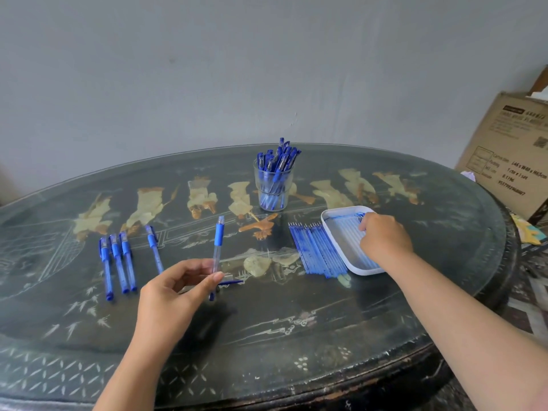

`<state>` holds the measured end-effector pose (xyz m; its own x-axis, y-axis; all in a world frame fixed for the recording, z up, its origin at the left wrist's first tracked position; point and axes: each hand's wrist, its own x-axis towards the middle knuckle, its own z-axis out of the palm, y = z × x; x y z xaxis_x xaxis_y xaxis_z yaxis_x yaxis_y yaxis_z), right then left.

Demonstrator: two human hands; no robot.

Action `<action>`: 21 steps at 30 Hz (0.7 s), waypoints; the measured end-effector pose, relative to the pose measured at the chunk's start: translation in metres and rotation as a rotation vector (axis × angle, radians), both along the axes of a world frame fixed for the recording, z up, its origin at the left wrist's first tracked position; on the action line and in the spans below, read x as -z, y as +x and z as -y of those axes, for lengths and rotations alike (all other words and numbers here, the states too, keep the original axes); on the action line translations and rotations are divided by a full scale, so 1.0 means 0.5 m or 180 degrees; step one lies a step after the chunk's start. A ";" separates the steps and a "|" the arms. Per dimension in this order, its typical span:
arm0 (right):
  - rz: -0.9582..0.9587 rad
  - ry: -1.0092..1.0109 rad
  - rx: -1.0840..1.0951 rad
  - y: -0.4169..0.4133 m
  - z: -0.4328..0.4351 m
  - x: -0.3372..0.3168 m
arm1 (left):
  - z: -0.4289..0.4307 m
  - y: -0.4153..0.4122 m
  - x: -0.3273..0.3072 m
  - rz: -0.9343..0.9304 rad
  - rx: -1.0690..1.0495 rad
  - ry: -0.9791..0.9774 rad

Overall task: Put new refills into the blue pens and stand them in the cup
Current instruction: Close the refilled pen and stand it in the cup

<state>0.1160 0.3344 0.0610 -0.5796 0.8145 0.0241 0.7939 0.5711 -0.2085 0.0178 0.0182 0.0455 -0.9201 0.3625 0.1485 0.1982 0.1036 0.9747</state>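
Observation:
My left hand pinches a blue pen barrel between thumb and fingers and holds it upright above the table, tip end up. My right hand reaches into the white tray, with its curled fingers down on the pale refills lying there; I cannot see whether it holds one. A row of blue refills lies just left of the tray. Several blue pens lie side by side at the left. The clear cup stands at the back, full of blue pens.
A blue pen cap or part lies on the table beside my left hand. The dark oval table has an inlaid, glass-covered top. A cardboard box stands off the table's right end, against the grey wall.

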 end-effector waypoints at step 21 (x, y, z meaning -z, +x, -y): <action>-0.0827 -0.0280 -0.0206 -0.021 0.009 -0.037 | 0.012 -0.012 0.004 -0.0003 0.0077 0.0059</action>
<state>0.1053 0.3297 0.0795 -0.6142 0.7815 0.1096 0.6697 0.5896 -0.4514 0.0116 0.0119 0.0437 -0.9110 0.3817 0.1563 0.2012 0.0807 0.9762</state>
